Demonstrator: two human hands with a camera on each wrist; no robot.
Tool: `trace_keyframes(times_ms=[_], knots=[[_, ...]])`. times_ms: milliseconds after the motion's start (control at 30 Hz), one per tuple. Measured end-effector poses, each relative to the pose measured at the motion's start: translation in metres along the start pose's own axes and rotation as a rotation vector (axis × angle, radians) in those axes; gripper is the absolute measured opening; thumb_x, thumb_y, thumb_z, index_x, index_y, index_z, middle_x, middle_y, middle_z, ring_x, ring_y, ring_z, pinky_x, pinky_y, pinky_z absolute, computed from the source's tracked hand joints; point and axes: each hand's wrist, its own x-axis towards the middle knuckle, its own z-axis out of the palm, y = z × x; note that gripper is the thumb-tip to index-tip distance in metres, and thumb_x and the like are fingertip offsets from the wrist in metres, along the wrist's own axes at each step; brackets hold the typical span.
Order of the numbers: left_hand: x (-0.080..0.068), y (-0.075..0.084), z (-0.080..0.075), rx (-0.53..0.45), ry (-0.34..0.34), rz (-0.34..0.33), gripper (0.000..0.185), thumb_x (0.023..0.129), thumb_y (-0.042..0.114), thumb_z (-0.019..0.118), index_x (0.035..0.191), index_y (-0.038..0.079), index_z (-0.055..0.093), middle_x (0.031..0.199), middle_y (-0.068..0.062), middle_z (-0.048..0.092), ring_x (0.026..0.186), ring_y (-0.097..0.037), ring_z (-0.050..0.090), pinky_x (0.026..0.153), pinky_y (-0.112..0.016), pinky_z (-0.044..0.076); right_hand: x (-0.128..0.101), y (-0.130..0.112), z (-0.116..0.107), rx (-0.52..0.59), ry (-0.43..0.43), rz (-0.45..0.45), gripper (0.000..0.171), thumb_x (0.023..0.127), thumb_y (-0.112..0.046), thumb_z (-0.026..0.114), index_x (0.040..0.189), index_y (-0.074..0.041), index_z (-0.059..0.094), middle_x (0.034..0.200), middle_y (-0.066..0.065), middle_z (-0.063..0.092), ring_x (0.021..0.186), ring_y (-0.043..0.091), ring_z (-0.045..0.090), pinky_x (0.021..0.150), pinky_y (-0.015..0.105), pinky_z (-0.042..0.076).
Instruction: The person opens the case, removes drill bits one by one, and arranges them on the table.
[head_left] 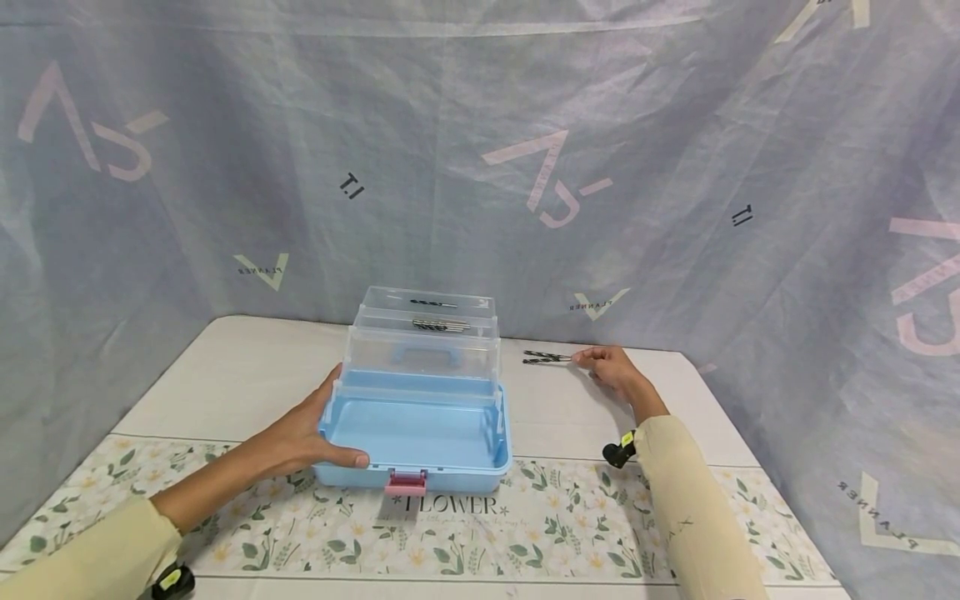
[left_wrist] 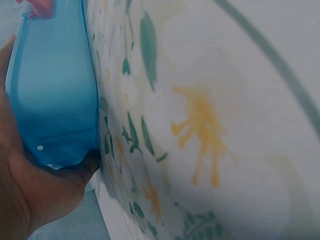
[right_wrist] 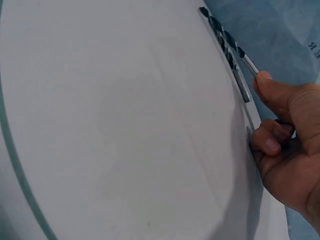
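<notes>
Your right fingers pinch one dark twisted drill bit on the desk; lift it toward the open blue plastic toolbox your left hand grips.

I see the tool box sitting on the desk, near its middle, lid raised and its tiered trays stepped up behind the open base. More drill bits lie in those upper trays. My left hand rests against the box's left front corner. To the right of the box and farther back, two drill bits lie side by side on the desk, my right hand touching their near ends. A curtain hangs behind the desk.
</notes>
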Motion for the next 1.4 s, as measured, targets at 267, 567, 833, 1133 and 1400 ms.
trace_keyframes(times_ms=[267,567,833,1133,1400], knots=[[0.000,0.000,0.000,-0.001,-0.008,-0.019,0.163,0.077,0.052,0.104,0.182,0.020,-0.017,0.187,-0.033,0.005,0.167,-0.067,0.019,0.118,-0.088,0.039,-0.001,0.004,-0.003,0.035,-0.038,-0.013,0.033,0.115,-0.016,0.069,0.141,0.003,0.072,0.077,-0.010,0.051,0.062,0.007,0.036,0.062,0.025,0.038],[0.001,-0.001,0.000,-0.009,-0.007,-0.011,0.163,0.076,0.051,0.104,0.182,0.019,-0.016,0.187,-0.033,0.006,0.167,-0.067,0.020,0.118,-0.088,0.040,-0.001,0.004,-0.003,-0.001,-0.051,-0.059,0.038,0.114,-0.014,0.069,0.146,0.007,0.068,0.079,-0.008,0.047,0.069,0.008,0.039,0.063,0.026,0.038],[0.000,0.001,-0.001,0.017,-0.018,-0.037,0.162,0.078,0.054,0.103,0.182,0.019,-0.017,0.187,-0.034,0.003,0.167,-0.068,0.018,0.117,-0.088,0.040,0.004,0.005,0.000,-0.081,0.006,-0.063,0.031,0.113,-0.011,0.071,0.139,0.006,0.073,0.072,-0.008,0.049,0.065,0.009,0.046,0.062,0.026,0.042],[-0.001,0.004,-0.002,0.000,-0.038,-0.057,0.162,0.079,0.052,0.103,0.181,0.025,-0.020,0.188,-0.031,-0.004,0.168,-0.068,0.014,0.117,-0.088,0.040,0.013,0.008,0.002,-0.102,0.021,-0.028,0.027,0.113,-0.012,0.069,0.136,0.003,0.074,0.074,-0.007,0.051,0.064,0.010,0.045,0.061,0.027,0.042],[-0.001,0.004,-0.001,0.007,-0.033,-0.054,0.163,0.079,0.053,0.103,0.181,0.024,-0.020,0.188,-0.032,-0.003,0.168,-0.068,0.014,0.117,-0.089,0.039,0.015,0.007,0.001,-0.089,0.028,-0.017,0.028,0.114,-0.013,0.069,0.137,0.002,0.073,0.073,-0.007,0.054,0.061,0.010,0.046,0.061,0.027,0.044]])
